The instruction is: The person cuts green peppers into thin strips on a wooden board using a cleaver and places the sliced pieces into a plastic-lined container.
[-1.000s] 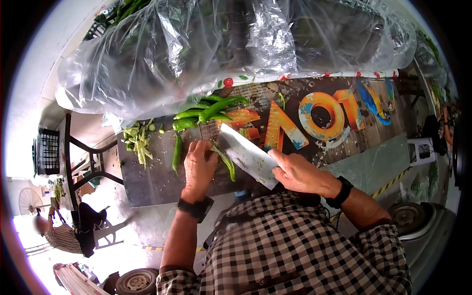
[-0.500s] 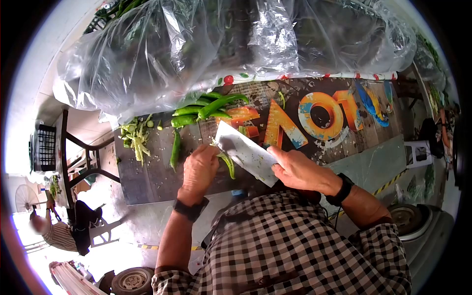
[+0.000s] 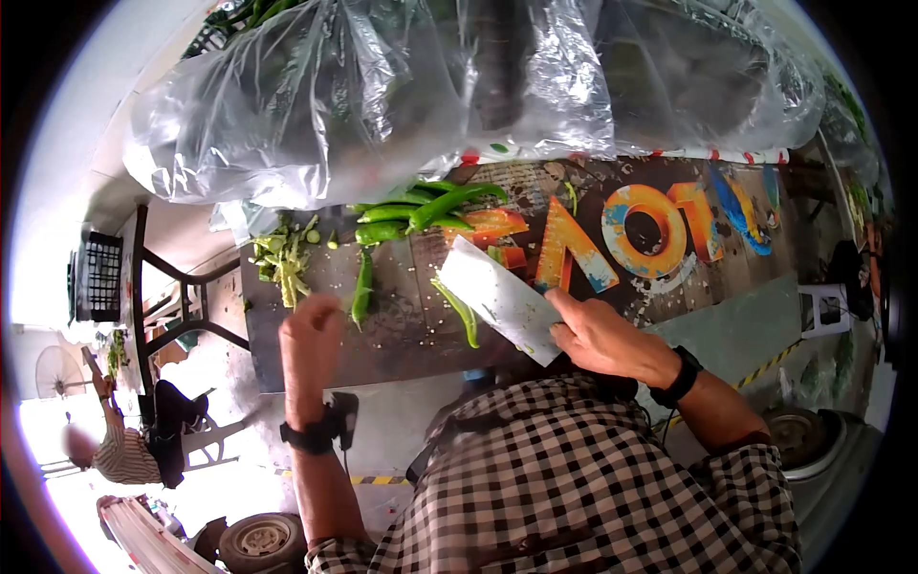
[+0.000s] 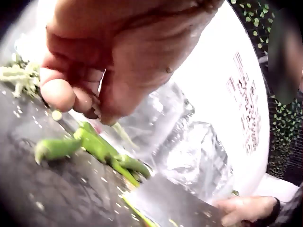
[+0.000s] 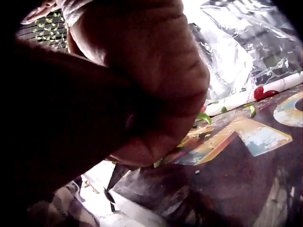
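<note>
"What's the left hand (image 3: 309,335) doing?"

"It's hovering over the dark table (image 3: 394,340), near the pale green scraps (image 3: 279,260), its forearm reaching forward. In the left wrist view the fingers are curling in and the thumb is meeting them, pinching a pale green strand (image 4: 126,135)."

"And the right hand (image 3: 607,337)?"

"It's closing around the handle of the cleaver (image 3: 502,301). The forearm is angling inward, and the blade is slanting away toward the left."

"Where's the pepper?"

"The slit green pepper (image 3: 462,314) is lying on the table, just beside the blade's left edge. One whole pepper (image 3: 362,290) is resting between the left hand and the cleaver; more peppers (image 3: 421,210) are lying together farther forward."
</note>
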The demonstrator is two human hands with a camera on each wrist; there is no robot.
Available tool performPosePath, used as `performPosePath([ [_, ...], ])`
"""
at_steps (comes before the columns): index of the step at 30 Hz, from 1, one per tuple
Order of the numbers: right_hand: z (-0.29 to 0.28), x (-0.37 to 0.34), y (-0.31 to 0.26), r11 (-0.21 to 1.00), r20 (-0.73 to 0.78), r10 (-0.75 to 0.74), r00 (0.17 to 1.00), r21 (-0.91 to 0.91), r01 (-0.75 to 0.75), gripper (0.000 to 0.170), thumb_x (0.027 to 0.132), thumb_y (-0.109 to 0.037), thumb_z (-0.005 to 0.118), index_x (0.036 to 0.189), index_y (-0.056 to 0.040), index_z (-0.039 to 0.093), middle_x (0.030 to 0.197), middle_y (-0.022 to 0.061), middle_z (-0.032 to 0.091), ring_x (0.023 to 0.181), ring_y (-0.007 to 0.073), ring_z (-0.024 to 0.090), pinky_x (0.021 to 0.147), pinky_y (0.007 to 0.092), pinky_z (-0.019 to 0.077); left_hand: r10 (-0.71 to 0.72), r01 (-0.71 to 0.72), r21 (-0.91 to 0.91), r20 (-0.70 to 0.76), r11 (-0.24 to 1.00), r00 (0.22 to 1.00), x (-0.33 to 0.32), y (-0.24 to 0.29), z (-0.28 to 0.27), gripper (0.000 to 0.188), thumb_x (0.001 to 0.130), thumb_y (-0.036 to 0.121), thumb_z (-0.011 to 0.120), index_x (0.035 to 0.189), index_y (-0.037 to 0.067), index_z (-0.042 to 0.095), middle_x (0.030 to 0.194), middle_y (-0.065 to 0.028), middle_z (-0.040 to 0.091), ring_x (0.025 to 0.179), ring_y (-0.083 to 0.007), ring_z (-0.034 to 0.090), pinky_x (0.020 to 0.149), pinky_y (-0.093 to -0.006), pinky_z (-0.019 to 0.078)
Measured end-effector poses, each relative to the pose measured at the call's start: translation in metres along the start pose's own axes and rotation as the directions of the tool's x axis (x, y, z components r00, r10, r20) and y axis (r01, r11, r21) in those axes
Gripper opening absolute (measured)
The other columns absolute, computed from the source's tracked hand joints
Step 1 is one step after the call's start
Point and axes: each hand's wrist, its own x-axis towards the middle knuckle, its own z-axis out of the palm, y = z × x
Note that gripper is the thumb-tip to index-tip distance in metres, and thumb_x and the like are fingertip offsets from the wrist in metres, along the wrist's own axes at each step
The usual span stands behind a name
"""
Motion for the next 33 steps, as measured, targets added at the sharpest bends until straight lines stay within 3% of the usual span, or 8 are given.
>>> performPosePath([
  [8,0.000,-0.002,-0.007,0.998,0.018,0.055,0.998,-0.042,-0.054,0.032,0.089,-0.005,0.054,0.115,0.0080,0.040,0.066,0.0286,0.056,0.060,0.0438,0.061,0.050,0.0460,0.0434,0.009,0.002,0.031,-0.344,1.000,0.939,0.073,-0.132,-0.010,0.020,0.080,0.008,0.061,0.098,0.001,0.067,0.077,-0.0126,0.068,0.065,-0.0206,0.064,0.063,-0.0328,0.0508],
  [13,0.005,-0.003,-0.002,0.999,-0.022,0.032,0.999,0.031,-0.032,0.030,0.090,-0.005,0.053,0.117,0.0048,0.043,0.066,0.0235,0.058,0.055,0.0335,0.062,0.051,0.0405,0.0461,0.099,-0.040,0.159,-0.384,0.986,0.918,0.062,-0.114,-0.009,0.013,0.081,0.007,0.062,0.090,0.002,0.070,0.077,-0.0101,0.068,0.063,-0.0188,0.063,0.060,-0.0298,0.0490],
  [16,0.004,-0.003,-0.005,0.977,-0.045,0.044,0.998,0.212,-0.033,0.028,0.090,-0.004,0.053,0.117,0.0025,0.045,0.065,0.0157,0.058,0.052,0.0212,0.061,0.050,0.0348,0.0470,0.036,-0.018,0.070,-0.272,0.997,0.962,0.024,-0.039,0.003,0.008,0.081,0.006,0.064,0.084,0.004,0.070,0.075,-0.0092,0.067,0.061,-0.0178,0.062,0.059,-0.0278,0.0481],
  [22,-0.013,-0.005,-0.017,0.911,-0.140,0.177,0.974,0.397,-0.108,0.025,0.091,-0.003,0.049,0.115,0.0046,0.048,0.068,0.0076,0.059,0.052,0.0127,0.058,0.049,0.0279,0.0473,0.337,-0.347,0.057,0.138,0.936,0.931,-0.030,0.031,0.081,0.029,0.079,0.019,0.073,0.104,0.006,0.064,0.094,-0.0110,0.066,0.083,-0.0275,0.065,0.069,-0.0394,0.0530],
  [25,-0.020,-0.009,-0.014,0.884,-0.206,0.246,0.947,0.447,-0.133,0.029,0.094,-0.004,0.048,0.121,0.0058,0.047,0.076,0.0053,0.058,0.055,0.0106,0.057,0.052,0.0255,0.0477,0.294,-0.331,0.200,0.194,0.922,0.936,-0.046,0.059,0.109,0.055,0.073,0.020,0.076,0.122,0.010,0.052,0.104,-0.0139,0.062,0.086,-0.0352,0.064,0.073,-0.0449,0.0527],
  [29,-0.030,-0.017,-0.007,0.848,-0.255,0.299,0.919,0.514,-0.133,0.034,0.095,-0.006,0.049,0.127,0.0046,0.045,0.080,0.0042,0.058,0.056,0.0091,0.056,0.053,0.0239,0.0466,0.349,-0.384,0.229,0.177,0.895,0.920,-0.042,0.042,0.129,0.047,0.077,0.009,0.070,0.121,0.008,0.052,0.096,-0.0150,0.063,0.081,-0.0316,0.064,0.073,-0.0410,0.0530],
  [32,-0.029,-0.023,-0.001,0.842,-0.274,0.338,0.900,0.516,-0.159,0.036,0.093,-0.006,0.048,0.127,0.0057,0.046,0.076,0.0053,0.057,0.055,0.0103,0.055,0.052,0.0256,0.0464,0.081,-0.089,0.034,0.192,0.995,0.978,-0.029,0.046,0.112,0.047,0.078,0.000,0.065,0.122,0.005,0.051,0.091,-0.0110,0.063,0.073,-0.0221,0.063,0.068,-0.0335,0.0529],
  [33,-0.028,-0.025,0.002,0.842,-0.278,0.348,0.895,0.513,-0.168,0.036,0.092,-0.006,0.048,0.126,0.0064,0.046,0.073,0.0059,0.056,0.055,0.0110,0.056,0.052,0.0266,0.0464,0.167,-0.147,-0.224,0.072,0.963,0.983,-0.026,0.047,0.110,0.043,0.078,-0.002,0.060,0.119,0.007,0.052,0.084,-0.0121,0.065,0.064,-0.0235,0.064,0.061,-0.0358,0.0527],
])
